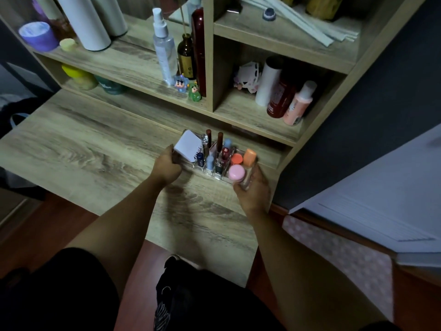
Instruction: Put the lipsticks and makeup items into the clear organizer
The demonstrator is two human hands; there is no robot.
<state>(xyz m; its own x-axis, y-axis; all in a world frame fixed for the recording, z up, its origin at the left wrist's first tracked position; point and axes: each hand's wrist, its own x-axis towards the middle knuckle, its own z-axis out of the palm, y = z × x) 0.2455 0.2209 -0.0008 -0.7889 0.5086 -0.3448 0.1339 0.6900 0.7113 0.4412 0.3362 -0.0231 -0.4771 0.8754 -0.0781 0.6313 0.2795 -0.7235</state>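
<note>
The clear organizer [220, 176] sits on the wooden desk near the shelf unit. Several lipsticks [219, 143] and small tubes stand upright in its compartments. A white square compact [187, 145] leans at its left end. A pink-capped jar [236, 172], an orange-capped jar [236, 158] and a clear bottle with a peach cap [249, 158] fill its right end. My left hand [167, 164] grips the organizer's left end, beside the compact. My right hand [253, 189] holds the right end, fingers around the clear bottle's base.
Wooden desk [95, 149] with a shelf unit behind. Spray bottle [164, 46], brown bottle [187, 58] and two small figurines [188, 88] stand on the middle shelf. Bottles [284, 96] fill the right cubby just above the organizer. A bed edge [381, 199] lies at right.
</note>
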